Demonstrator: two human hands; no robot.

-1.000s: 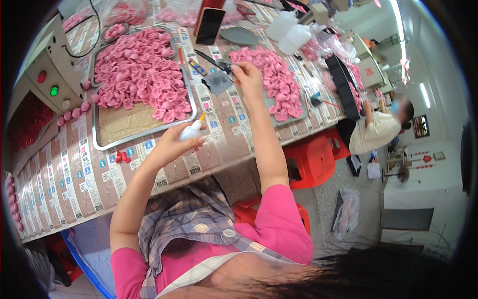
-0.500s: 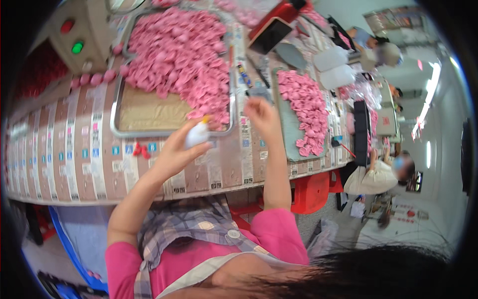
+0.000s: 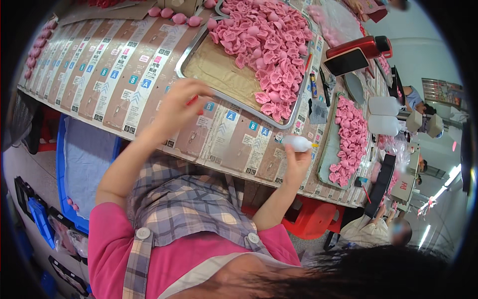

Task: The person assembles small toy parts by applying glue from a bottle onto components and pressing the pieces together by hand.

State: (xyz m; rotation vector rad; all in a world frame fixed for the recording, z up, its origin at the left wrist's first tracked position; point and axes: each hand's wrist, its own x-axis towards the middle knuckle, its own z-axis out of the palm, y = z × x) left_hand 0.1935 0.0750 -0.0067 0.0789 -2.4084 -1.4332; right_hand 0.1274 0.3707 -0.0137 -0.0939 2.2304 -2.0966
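My left hand (image 3: 178, 105) is bent over small red pieces (image 3: 192, 101) on the table by the metal tray's near left corner. Its fingers curl together round at least one piece; how firmly is hard to see. In my right hand (image 3: 297, 164) is a small white squeeze bottle (image 3: 298, 144) with a yellow tip, lying sideways with the tip to the right. It is just above the table, between the two trays. The large metal tray (image 3: 239, 105) holds a heap of pink petal-like flower pieces (image 3: 271, 47) with round pink balls among them.
A green-grey tray (image 3: 324, 167) of more pink flower pieces (image 3: 348, 144) stands to the right. Behind it are a phone (image 3: 347, 62) against a red device (image 3: 356, 47), and white plastic containers (image 3: 383, 125). Red stools (image 3: 313, 219) stand below the edge. Other people sit farther right.
The white bottle has passed from my left hand to my right. My left hand has moved left to the red pieces. The whole view has swung round, shifting the table rightward in the picture.
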